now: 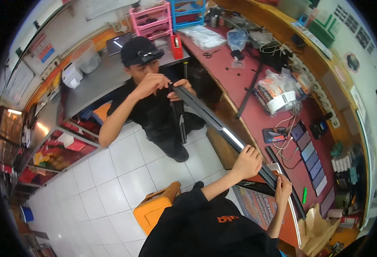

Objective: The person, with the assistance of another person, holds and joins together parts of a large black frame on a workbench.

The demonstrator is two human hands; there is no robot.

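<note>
A long dark grey bar (205, 110), with a shiny strip partway along it, slants from a co-worker at the far side down to me. My left hand (247, 163) is closed around its near part. Closer to the near end, my right hand (283, 189) grips the same bar, fingers wrapped over it. At the far end, the co-worker's two hands (154, 84) hold the tip near the face. Shorter dark rods (181, 122) hang down below that end. What the bar belongs to I cannot tell.
Right of me runs a red-topped workbench (216, 53) with a row of phones (312, 160), cables, a green marker (305, 195) and another dark bar (249, 92). An orange stool (157, 205) stands at my left on the tiled floor. A metal counter (98, 79) lies behind the co-worker.
</note>
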